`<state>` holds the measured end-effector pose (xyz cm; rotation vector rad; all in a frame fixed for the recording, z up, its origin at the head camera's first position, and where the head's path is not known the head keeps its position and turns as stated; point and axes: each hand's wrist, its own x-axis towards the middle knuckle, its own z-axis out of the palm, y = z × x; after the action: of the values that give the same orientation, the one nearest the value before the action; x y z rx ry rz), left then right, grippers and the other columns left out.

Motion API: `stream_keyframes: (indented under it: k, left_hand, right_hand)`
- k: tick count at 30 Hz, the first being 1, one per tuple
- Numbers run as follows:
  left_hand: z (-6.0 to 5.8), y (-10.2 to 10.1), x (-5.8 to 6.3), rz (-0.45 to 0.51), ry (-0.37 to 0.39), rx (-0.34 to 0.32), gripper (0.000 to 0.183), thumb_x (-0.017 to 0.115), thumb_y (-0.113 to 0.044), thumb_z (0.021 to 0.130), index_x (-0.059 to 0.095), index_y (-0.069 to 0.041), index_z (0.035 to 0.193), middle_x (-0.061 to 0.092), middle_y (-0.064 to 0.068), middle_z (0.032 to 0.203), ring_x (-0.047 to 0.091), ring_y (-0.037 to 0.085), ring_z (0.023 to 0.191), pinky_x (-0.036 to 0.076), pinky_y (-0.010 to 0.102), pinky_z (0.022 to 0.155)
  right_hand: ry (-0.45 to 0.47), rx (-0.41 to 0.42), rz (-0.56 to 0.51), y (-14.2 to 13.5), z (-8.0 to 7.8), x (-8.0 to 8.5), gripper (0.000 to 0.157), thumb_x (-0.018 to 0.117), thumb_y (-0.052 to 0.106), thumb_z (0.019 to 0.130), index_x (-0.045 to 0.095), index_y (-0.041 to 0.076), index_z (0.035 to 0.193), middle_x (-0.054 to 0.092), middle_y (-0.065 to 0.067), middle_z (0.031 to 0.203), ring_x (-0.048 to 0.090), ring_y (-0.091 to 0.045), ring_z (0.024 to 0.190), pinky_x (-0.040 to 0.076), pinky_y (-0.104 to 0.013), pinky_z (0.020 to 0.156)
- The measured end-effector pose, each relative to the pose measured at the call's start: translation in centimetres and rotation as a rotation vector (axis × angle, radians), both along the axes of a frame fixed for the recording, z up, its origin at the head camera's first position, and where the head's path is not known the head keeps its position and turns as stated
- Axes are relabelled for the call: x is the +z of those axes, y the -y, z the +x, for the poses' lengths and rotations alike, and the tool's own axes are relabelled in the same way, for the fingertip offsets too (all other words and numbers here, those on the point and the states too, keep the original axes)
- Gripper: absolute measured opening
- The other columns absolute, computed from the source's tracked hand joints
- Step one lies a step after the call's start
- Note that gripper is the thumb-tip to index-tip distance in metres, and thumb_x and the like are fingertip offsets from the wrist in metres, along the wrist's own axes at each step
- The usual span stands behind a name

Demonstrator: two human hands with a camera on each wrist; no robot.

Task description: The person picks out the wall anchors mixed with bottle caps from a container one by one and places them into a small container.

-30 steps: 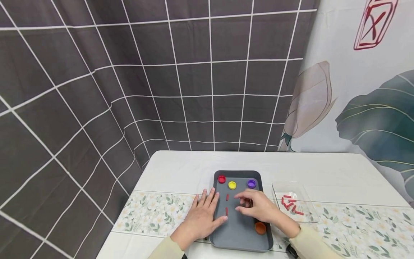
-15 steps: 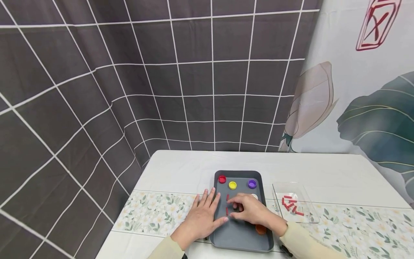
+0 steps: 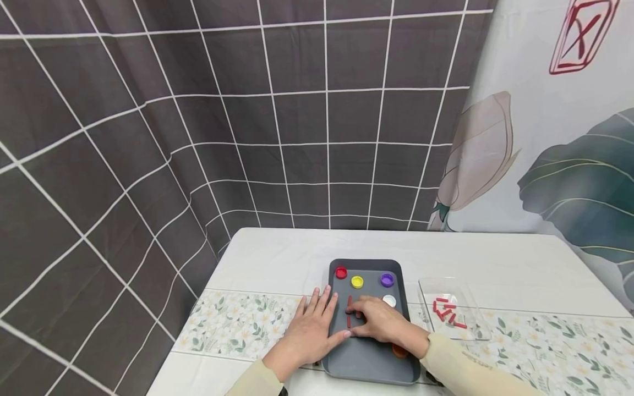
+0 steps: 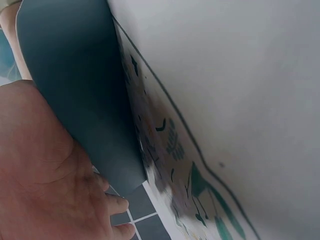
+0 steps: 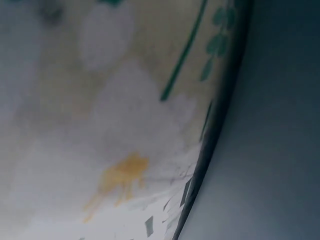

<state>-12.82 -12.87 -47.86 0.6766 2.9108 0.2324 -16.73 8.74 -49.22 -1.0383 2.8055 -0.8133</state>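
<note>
My right hand (image 3: 378, 319) is over the middle of a grey tray (image 3: 356, 363), thumb and fingers curled. A bit of red shows between them, most likely a short red stick (image 3: 359, 314), mostly hidden. Two more red sticks lie in line just left of the fingertips: a far stick (image 3: 349, 300) and a near stick (image 3: 349, 322), close to index finger and thumb. My left hand (image 3: 307, 330) lies flat with fingers spread, at the tray's left rim; its palm side (image 4: 55, 170) appears beside the tray wall in the left wrist view. The right wrist view shows no fingers.
Inside the tray are a red cap (image 3: 341, 273), yellow cap (image 3: 357, 282), purple cap (image 3: 387, 280), white cap (image 3: 389, 301) and an orange-brown cap (image 3: 399, 351) partly behind the right wrist. A clear box (image 3: 473, 324) holding several red sticks stands right of it, on floral cloth (image 3: 238, 324).
My right hand has moved left and down across the tray to the red sticks, uncovering the white cap and partly covering the orange-brown one. The left hand stays put.
</note>
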Motion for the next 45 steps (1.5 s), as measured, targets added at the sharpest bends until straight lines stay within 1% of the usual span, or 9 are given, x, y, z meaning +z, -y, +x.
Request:
stream_keyframes:
  k: [7,11,15,18,23,31,37,42,45]
  left_hand:
    - [0.0,0.1,0.1,0.008,-0.003,-0.005,0.087,0.033,-0.070,0.100,0.021,-0.012,0.163,0.012,0.009,0.170,0.010,0.034,0.156,0.014,0.058,0.123]
    - [0.1,0.1,0.1,0.021,-0.010,-0.010,0.087,0.033,-0.070,0.100,0.022,-0.011,0.163,0.014,0.010,0.170,0.012,0.035,0.156,0.015,0.059,0.122]
    - [0.2,0.0,0.1,0.026,-0.021,-0.012,0.089,0.031,-0.072,0.099,0.023,-0.010,0.162,0.015,0.011,0.170,0.014,0.036,0.155,0.016,0.059,0.122]
    - [0.1,0.0,0.1,0.014,-0.016,-0.009,0.090,0.030,-0.074,0.098,0.022,-0.010,0.163,0.013,0.010,0.170,0.013,0.035,0.156,0.015,0.058,0.123]
    - [-0.2,0.3,0.2,0.010,0.019,-0.021,0.097,0.038,-0.077,0.095,0.020,-0.011,0.163,0.009,0.009,0.171,0.010,0.034,0.156,0.015,0.057,0.123]
    - [-0.2,0.5,0.6,0.014,0.035,-0.056,0.105,0.049,-0.079,0.090,0.020,-0.009,0.163,0.009,0.012,0.170,0.011,0.034,0.156,0.017,0.057,0.123]
    - [-0.1,0.5,0.7,0.019,0.035,-0.063,0.107,0.050,-0.080,0.088,0.020,-0.008,0.163,0.009,0.013,0.170,0.011,0.033,0.156,0.017,0.057,0.123]
    - [-0.1,0.4,0.7,0.028,0.037,-0.066,0.108,0.051,-0.080,0.088,0.021,-0.008,0.162,0.010,0.014,0.170,0.012,0.033,0.156,0.017,0.057,0.123]
    - [-0.1,0.4,0.7,0.025,0.036,-0.070,0.107,0.051,-0.079,0.088,0.021,-0.008,0.162,0.010,0.014,0.170,0.012,0.034,0.156,0.017,0.058,0.123]
  right_hand:
    - [-0.037,-0.049,-0.019,0.6,0.2,0.2,0.025,0.089,0.018,0.076,0.078,0.010,0.097,0.056,0.008,0.076,0.044,-0.001,0.066,0.041,-0.021,0.058]
    - [-0.040,-0.066,-0.031,0.8,0.4,0.2,0.015,0.088,0.015,0.076,0.075,0.014,0.084,0.057,0.008,0.073,0.044,0.000,0.064,0.041,-0.021,0.057]
    - [-0.036,-0.075,-0.025,0.8,0.6,0.4,0.016,0.086,0.012,0.076,0.071,0.018,0.075,0.058,0.009,0.074,0.045,-0.001,0.065,0.043,-0.021,0.058]
    - [-0.028,-0.074,-0.012,0.9,0.7,0.6,0.015,0.086,0.013,0.076,0.071,0.017,0.077,0.058,0.009,0.075,0.045,-0.002,0.065,0.043,-0.022,0.059]
    - [-0.003,-0.060,0.019,0.9,0.6,0.8,0.017,0.085,0.015,0.076,0.072,0.015,0.086,0.054,0.009,0.074,0.044,-0.004,0.066,0.041,-0.024,0.060]
    - [0.051,-0.071,0.055,1.1,1.1,1.1,0.030,0.090,0.026,0.074,0.070,0.016,0.094,0.052,0.008,0.077,0.044,-0.007,0.069,0.038,-0.026,0.061]
    - [0.055,-0.129,0.092,1.7,1.5,1.1,0.037,0.092,0.035,0.070,0.066,0.017,0.090,0.053,0.007,0.081,0.046,-0.010,0.070,0.042,-0.030,0.061]
    - [0.036,-0.165,0.134,2.2,1.7,0.9,0.039,0.090,0.042,0.073,0.060,0.020,0.085,0.052,0.006,0.080,0.046,-0.011,0.068,0.043,-0.033,0.061]
    - [0.019,-0.172,0.139,2.3,1.8,0.9,0.038,0.090,0.040,0.075,0.059,0.019,0.084,0.051,0.004,0.079,0.046,-0.012,0.067,0.043,-0.033,0.060]
